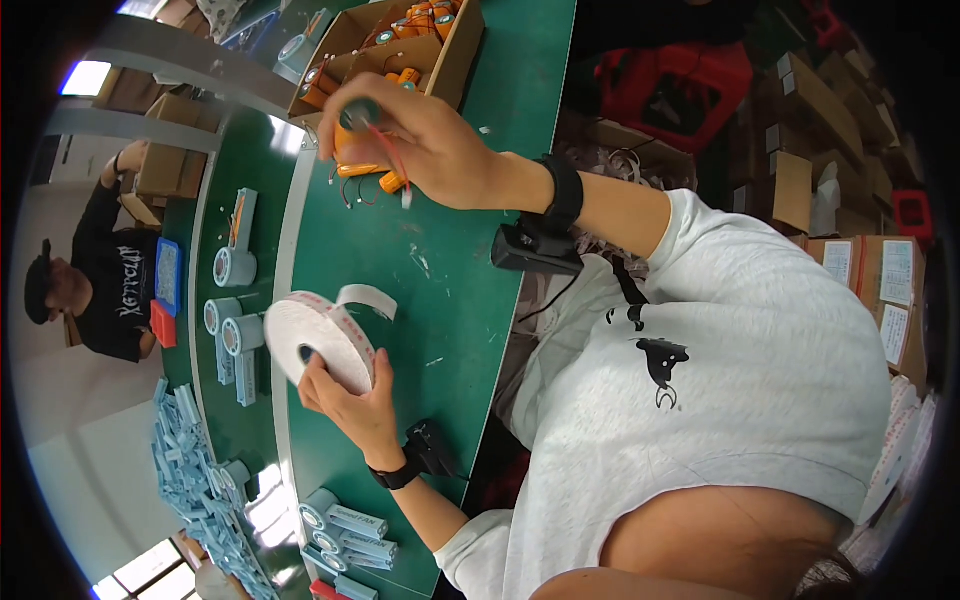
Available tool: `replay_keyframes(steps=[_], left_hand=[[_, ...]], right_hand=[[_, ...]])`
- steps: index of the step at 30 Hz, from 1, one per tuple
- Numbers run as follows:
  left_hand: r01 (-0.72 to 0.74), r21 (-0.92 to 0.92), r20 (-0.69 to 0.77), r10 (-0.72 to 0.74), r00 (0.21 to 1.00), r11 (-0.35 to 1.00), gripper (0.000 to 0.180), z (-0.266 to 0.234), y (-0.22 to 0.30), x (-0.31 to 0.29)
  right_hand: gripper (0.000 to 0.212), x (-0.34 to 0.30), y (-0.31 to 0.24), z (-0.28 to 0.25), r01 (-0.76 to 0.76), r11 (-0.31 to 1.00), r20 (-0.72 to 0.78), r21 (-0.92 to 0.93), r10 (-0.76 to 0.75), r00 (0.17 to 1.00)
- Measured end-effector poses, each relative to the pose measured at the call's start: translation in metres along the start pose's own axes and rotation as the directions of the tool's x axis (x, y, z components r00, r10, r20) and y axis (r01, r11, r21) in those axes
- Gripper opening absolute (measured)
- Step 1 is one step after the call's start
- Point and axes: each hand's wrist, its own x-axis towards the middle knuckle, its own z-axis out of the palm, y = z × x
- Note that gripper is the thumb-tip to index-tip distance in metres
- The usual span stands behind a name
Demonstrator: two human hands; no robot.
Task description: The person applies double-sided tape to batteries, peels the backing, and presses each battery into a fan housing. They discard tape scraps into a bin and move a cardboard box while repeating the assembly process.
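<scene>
My left hand is closed around a large roll of white tape with red markings on its edge, fingers at the core. A loose end of the tape curls away from the roll. In my right hand, raised near a carton, is a wired battery pack with a dark green end. A red lead hangs from it. Motion and my fingers blur and hide part of it. Loose orange battery packs lie on the green table just under this hand.
A cardboard box holds several orange battery packs. Light blue handheld fan parts lie on the green table, with more beyond the rail and a big heap. A co-worker stands across; cartons are stacked behind me.
</scene>
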Motion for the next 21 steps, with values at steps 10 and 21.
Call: replay_keyframes(steps=[10, 21], left_hand=[[-0.028, -0.167, 0.023, 0.032, 0.999, 0.986, 0.081, -0.003, 0.017, 0.01], [0.006, 0.301, 0.173, -0.061, 0.983, 0.953, 0.108, -0.019, -0.189, 0.134]], right_hand=[[0.029, -0.032, 0.005, 0.057, -0.518, 0.844, 0.343, 0.14, 0.45, 0.825], [0.018, -0.056, 0.014, 0.001, -0.364, 0.893, 0.646, -0.265, 0.445, 0.62]])
